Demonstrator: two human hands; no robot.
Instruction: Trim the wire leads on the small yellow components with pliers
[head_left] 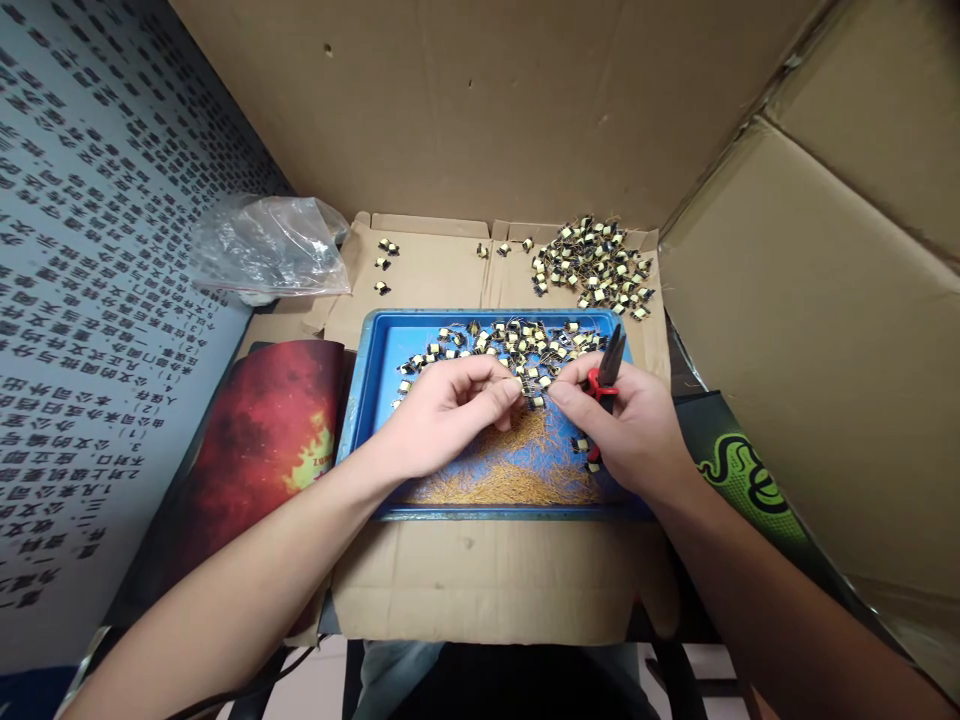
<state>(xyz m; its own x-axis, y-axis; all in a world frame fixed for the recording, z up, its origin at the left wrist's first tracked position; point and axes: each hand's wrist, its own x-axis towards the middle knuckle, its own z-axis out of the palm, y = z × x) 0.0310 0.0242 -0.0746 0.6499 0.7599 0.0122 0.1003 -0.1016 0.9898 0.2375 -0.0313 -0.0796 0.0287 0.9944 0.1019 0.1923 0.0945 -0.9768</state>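
My left hand (450, 420) is closed in a pinch over the blue tray (363, 400), gripping a small yellow-and-black wire-wound coil (519, 384) at its fingertips. Facing it, my right hand (641, 425) has red-handled cutting pliers (611, 362) tucked in the palm, jaws pointing up and away from the coil. The right thumb and forefinger meet close to the coil; whether they pinch one of its thin wires is too small to tell. Behind the fingers, many similar coils (517, 338) lie in the tray. Copper-coloured wire clippings (502, 485) cover its near part.
Beyond the tray, a heap of coils (592, 265) sits on cardboard (442, 275), with several single ones (382, 288) farther left. A clear plastic bag (274, 245) lies at the back left. Cardboard walls (480, 110) enclose the back and right.
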